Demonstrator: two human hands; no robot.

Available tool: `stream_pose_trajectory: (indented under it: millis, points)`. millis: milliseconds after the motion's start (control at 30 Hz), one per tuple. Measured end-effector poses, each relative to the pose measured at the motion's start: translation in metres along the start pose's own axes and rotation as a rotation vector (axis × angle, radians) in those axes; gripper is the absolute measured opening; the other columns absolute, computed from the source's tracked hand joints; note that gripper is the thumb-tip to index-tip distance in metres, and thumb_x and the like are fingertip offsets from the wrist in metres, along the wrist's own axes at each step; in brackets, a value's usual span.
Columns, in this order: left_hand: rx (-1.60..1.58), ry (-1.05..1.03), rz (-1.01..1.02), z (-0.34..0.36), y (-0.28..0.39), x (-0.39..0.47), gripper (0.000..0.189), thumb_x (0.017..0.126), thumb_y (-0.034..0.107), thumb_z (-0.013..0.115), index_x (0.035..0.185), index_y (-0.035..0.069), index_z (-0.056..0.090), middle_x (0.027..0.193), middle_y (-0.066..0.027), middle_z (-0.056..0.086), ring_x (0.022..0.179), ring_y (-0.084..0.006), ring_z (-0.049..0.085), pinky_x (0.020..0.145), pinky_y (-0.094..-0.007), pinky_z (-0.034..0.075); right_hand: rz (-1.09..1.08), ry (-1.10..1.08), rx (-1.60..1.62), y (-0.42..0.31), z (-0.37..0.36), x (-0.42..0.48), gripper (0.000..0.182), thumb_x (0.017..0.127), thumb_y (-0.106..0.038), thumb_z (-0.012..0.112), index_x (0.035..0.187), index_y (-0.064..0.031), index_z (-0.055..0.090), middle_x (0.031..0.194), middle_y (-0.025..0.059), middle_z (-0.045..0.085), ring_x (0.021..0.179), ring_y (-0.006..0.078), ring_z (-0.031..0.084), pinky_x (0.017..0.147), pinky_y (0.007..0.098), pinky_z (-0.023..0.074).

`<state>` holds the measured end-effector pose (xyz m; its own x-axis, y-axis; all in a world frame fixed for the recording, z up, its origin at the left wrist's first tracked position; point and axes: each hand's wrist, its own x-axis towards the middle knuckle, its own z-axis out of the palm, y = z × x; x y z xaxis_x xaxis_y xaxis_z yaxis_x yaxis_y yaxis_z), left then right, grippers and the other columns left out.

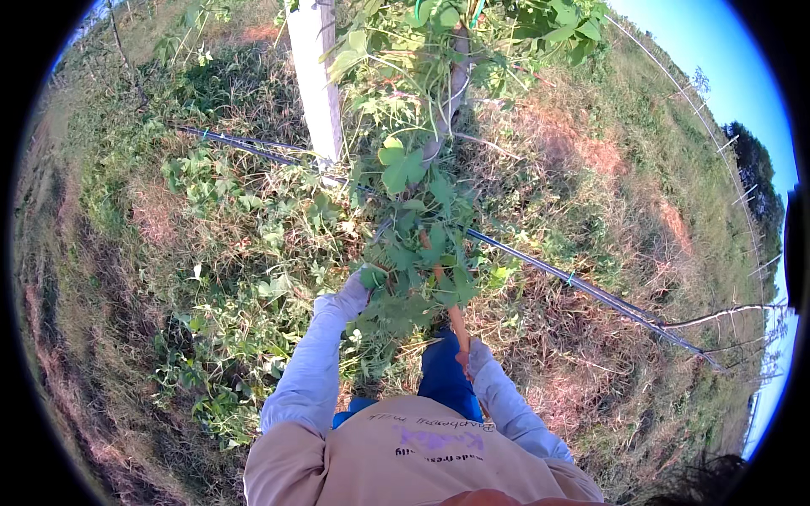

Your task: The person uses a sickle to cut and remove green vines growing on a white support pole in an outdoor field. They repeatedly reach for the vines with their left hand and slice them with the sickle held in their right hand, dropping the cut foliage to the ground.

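My left hand (361,288), in a pale glove and sleeve, grips part of a leafy green vine (405,253); leaves partly cover the fingers. Lower and to the right, my right hand (474,360) is closed around the end of a wooden handle (455,316). From there the handle runs up into the foliage, where leaves hide its far end and whatever is on it. The vine's leaves and thin stems hang around a brown trunk (452,95) that leans slightly and rises beyond my hands.
A white post (316,82) stands left of the trunk. Dark drip-irrigation tubes (569,278) cross behind the foliage near the ground, tied with green bits. A bare branch (721,313) lies at right. Dry grass and weeds (209,253) cover the ground.
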<state>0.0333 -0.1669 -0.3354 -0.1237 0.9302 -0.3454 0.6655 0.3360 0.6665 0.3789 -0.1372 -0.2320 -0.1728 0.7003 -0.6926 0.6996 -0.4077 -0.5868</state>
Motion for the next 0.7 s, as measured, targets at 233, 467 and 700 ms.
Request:
stream_pose_trajectory:
  millis: [233,467,700]
  points:
    - [-0.192,0.026,-0.046,-0.005,-0.028,-0.036,0.04,0.086,0.032,0.035,0.121,0.013,0.037,0.122,-0.0061,0.043,0.106,-0.0153,0.043,0.09,-0.0275,0.033,-0.439,0.003,-0.174,0.132,-0.039,-0.115,0.022,0.067,-0.005,0.059,0.086,-0.0055,0.047,0.057,0.003,0.046,0.046,0.0133,0.047,0.039,0.026,0.0379]
    - [-1.809,0.393,0.194,0.036,-0.06,-0.095,0.029,0.086,0.019,0.043,0.113,0.009,0.047,0.103,-0.0066,0.052,0.09,-0.0133,0.051,0.079,-0.0245,0.04,-0.124,0.251,0.079,0.165,-0.018,-0.152,0.02,0.068,-0.004,0.058,0.084,-0.0051,0.046,0.057,0.0027,0.045,0.047,0.0122,0.046,0.039,0.024,0.0371]
    - [-1.135,1.855,0.058,0.013,-0.165,-0.277,0.035,0.078,0.001,0.051,0.112,0.003,0.042,0.094,-0.0056,0.047,0.078,-0.0126,0.048,0.068,-0.0224,0.042,-0.188,-0.031,0.406,0.071,0.012,-0.124,0.02,0.068,-0.004,0.054,0.085,-0.0052,0.043,0.054,0.0032,0.043,0.038,0.0121,0.042,0.034,0.0236,0.0344]
